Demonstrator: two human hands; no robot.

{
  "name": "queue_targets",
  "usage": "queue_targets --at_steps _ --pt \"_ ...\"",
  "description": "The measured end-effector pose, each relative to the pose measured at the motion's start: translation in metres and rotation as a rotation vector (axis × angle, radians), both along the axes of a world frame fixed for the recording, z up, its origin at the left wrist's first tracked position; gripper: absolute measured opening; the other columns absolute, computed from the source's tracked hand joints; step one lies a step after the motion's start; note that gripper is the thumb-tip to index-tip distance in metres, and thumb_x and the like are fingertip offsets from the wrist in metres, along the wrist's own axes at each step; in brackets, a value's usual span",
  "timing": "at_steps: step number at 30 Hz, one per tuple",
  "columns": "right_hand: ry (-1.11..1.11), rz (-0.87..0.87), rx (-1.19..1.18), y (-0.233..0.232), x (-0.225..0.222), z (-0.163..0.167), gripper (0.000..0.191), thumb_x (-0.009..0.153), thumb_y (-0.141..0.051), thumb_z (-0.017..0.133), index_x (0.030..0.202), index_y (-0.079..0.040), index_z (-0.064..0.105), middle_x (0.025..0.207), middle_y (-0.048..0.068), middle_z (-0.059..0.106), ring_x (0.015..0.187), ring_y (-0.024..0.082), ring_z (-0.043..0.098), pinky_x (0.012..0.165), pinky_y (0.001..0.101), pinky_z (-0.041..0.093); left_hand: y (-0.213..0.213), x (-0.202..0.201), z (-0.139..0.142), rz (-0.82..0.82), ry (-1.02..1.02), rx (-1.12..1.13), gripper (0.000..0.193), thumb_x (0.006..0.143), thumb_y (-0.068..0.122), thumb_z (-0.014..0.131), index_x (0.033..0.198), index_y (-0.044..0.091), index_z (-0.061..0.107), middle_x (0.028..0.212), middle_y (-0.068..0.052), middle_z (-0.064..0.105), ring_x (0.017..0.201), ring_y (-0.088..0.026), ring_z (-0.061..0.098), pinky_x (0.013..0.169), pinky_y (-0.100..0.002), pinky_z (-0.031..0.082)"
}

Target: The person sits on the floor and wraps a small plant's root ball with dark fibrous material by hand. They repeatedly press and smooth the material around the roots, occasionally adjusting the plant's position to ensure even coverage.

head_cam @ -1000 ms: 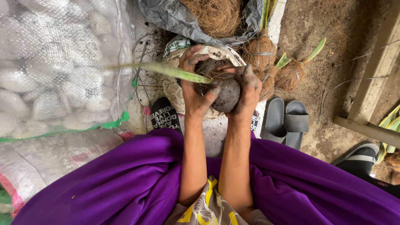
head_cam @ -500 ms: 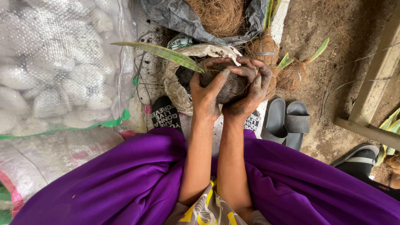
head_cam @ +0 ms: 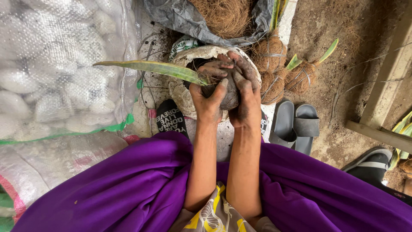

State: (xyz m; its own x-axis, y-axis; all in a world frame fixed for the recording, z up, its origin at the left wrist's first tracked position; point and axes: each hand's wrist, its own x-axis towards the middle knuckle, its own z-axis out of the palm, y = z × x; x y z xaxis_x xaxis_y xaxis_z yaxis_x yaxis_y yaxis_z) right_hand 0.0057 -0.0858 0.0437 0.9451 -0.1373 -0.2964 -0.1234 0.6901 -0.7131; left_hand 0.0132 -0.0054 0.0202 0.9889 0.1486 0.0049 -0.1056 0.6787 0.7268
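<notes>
1. Purple cloth (head_cam: 128, 189) covers the person's lap, nearest the camera; both bare forearms reach out over it.
2. Left hand (head_cam: 210, 96) and right hand (head_cam: 244, 92), both soil-smeared, wrap a dark, round soil ball (head_cam: 229, 92) from opp. sides; fingers clenched around it, left thumb pressed up its front, right fingers curled over the top.
3. Soil ball looks damp, blackish-brown and lumpy; held above the lap's far edge, w/ a long green leaf (head_cam: 150, 67) sticking out to the left, yellowish along one edge.
4. Under the hands: a pale, crumpled sack (head_cam: 182, 92), rim rolled open, soil-stained.
5. Left side: big clear woven bag (head_cam: 56, 64) full of white lumps, green strip at its lower edge.
6. Black label w/ white print (head_cam: 169, 118) lies on the ground by the lap.
7. Right: pair of grey slides (head_cam: 296, 126).
8. Further off: wire-wound coir balls w/ green shoots (head_cam: 285, 75), then a grey plastic sheet (head_cam: 180, 19) holding loose brown fibre (head_cam: 225, 15).
</notes>
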Motion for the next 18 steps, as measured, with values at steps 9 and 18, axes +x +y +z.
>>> queue_targets --at_steps 9,18 --pt "-0.011 -0.118 -0.008 0.012 -0.003 -0.002 0.017 0.104 0.000 0.050 0.119 0.002 0.060 0.132 0.021 0.065 0.119 0.026 0.065 0.105 0.0381 0.055 0.003 -0.003 0.002 0.085 -0.011 -0.033 0.010 0.093 -0.001 0.068 0.097 0.002 0.060 0.112 -0.016 0.067 0.113 -0.024 0.063 0.113 -0.039 0.046" --pt "-0.126 -0.197 -0.045 0.022 0.001 -0.001 0.036 0.111 -0.034 0.044 0.108 -0.001 0.058 0.130 0.024 0.065 0.118 0.030 0.064 0.107 0.0433 0.054 -0.001 0.000 0.008 0.183 0.106 -0.182 0.012 0.093 0.002 0.070 0.103 0.001 0.064 0.111 -0.015 0.070 0.113 -0.028 0.066 0.110 -0.045 0.050"
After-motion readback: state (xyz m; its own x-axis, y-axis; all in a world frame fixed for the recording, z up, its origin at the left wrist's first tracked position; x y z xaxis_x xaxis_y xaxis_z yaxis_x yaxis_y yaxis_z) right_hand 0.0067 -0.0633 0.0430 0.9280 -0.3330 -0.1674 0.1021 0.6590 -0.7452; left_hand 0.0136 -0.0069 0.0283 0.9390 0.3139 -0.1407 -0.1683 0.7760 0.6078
